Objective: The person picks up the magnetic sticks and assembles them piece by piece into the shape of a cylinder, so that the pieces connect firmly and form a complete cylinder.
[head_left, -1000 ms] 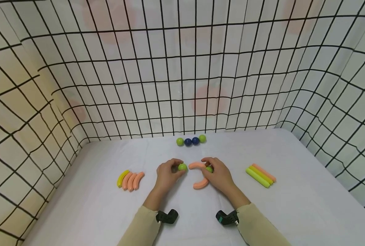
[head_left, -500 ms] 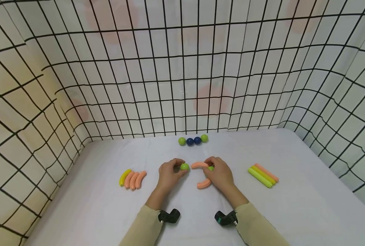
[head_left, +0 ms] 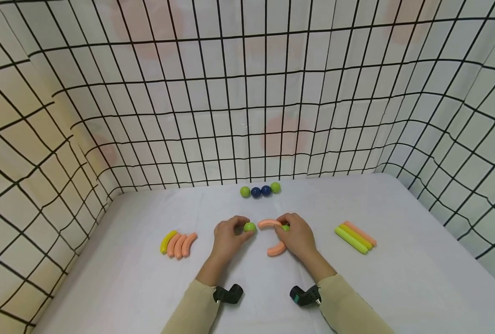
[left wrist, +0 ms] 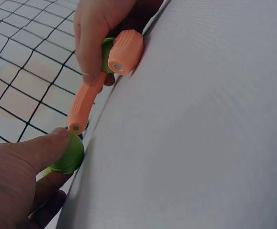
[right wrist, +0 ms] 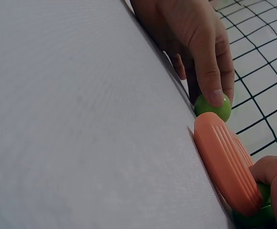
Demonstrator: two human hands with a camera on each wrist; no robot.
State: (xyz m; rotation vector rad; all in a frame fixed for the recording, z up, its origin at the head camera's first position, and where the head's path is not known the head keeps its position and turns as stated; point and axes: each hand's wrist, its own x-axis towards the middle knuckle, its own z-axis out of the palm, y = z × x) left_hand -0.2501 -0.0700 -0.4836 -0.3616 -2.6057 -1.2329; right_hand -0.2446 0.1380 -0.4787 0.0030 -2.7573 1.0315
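Currently, L hand (head_left: 228, 235) pinches green ball (head_left: 250, 227) beside upper arc (head_left: 268, 223); R hand (head_left: 298, 236) pinches 2nd ball (head_left: 286, 228). Step: joining, apparently; next prob. needs alignment.

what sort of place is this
Probably an enclosed tabletop booth for recording handwork, though the wider room is out of view. Signs: a smooth white table surface, pale upright walls crossed by black grid lines, and black angular devices at both beige fabric sleeves.
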